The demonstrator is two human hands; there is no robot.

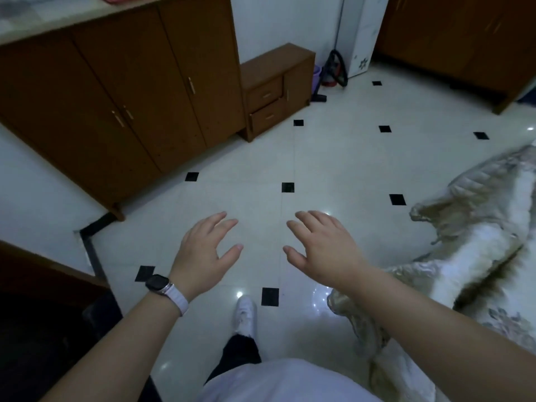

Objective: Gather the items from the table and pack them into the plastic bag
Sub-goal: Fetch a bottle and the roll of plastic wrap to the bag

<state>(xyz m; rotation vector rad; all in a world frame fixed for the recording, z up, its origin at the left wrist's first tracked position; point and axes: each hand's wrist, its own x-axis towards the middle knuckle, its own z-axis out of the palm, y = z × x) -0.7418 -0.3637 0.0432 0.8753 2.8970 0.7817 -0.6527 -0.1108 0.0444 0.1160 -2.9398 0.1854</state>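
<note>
While the left hand [200, 253] and right hand [322, 248] hover spread and empty, the quilt [478, 227] is cut off at right.

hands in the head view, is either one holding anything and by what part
Nothing is held. The left hand and the right hand both hang open over the floor, fingers spread.

Hands: two counted at lower centre, left hand [203, 253] and right hand [322, 245] | wristwatch [162, 285]: one | white shoe [246, 314]: one, bottom centre | black floor inlays [287, 187]: nine counted | wooden furniture: three pieces, wardrobe [116, 82] upper left, drawer unit [275, 58] top centre, cabinet [464, 39] upper right | drawers [265, 92]: two | quilt [478, 227]: one, right edge
</note>
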